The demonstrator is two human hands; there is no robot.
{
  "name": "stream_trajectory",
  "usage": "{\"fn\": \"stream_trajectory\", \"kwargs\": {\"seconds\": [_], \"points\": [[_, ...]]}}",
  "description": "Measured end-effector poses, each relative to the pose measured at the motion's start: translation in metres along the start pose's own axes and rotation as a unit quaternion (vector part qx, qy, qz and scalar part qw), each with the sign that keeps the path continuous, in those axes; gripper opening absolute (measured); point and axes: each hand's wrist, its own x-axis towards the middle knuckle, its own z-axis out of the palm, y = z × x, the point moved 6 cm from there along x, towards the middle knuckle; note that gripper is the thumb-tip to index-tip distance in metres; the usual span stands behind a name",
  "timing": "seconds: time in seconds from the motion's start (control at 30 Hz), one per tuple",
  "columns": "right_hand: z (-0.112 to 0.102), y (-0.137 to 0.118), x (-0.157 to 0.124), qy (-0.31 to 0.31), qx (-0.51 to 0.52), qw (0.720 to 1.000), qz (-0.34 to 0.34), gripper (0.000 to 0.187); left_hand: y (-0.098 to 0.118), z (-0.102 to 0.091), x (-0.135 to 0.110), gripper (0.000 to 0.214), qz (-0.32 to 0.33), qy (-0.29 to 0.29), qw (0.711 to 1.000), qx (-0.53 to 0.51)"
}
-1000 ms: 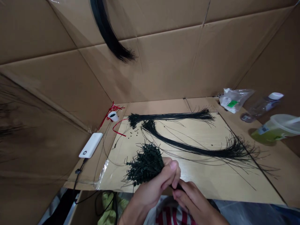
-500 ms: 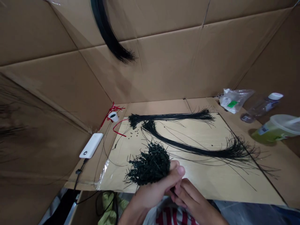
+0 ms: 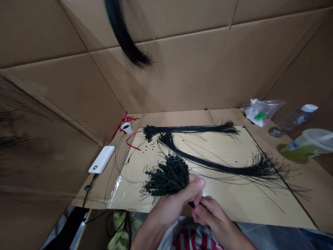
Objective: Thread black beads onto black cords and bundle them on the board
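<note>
My left hand is wrapped round a bundle of black wire-like strands, its thumb pressed across the top. The bundle's bushy head, thick with small dark beads or knots, points left over the table. Close below and to the right, my right hand has its fingers curled in on the dark lower part of the same bundle; most of that part is hidden by both hands. Beyond them lie a curved bundle of black strands and a straighter bundle.
At the left stand a small white cup of dark bits, red ties and a white power bank with a cable. On the right are a plastic bag, a bottle and a drink cup. Black strands hang above.
The view has shifted slightly. My right hand has moved a little down and away from my left, showing more of the dark bundle between them. My left hand keeps its grip.
</note>
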Motion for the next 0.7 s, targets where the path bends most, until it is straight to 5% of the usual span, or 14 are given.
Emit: {"fn": "stream_trajectory", "kwargs": {"seconds": [0.3,0.5,0.7], "points": [[-0.010,0.001,-0.007,-0.089,-0.076,0.993,-0.020,0.053,-0.019,-0.004,0.006,0.059,-0.034,0.033,0.999,-0.018],[-0.014,0.021,-0.004,0.086,-0.073,0.993,-0.024,0.067,-0.014,-0.003,0.006,0.060,-0.039,0.042,0.998,0.026],[-0.018,0.050,-0.014,0.128,-0.146,0.981,-0.030,0.072,-0.020,-0.003,0.001,0.061,-0.073,0.031,0.987,0.143]]}}
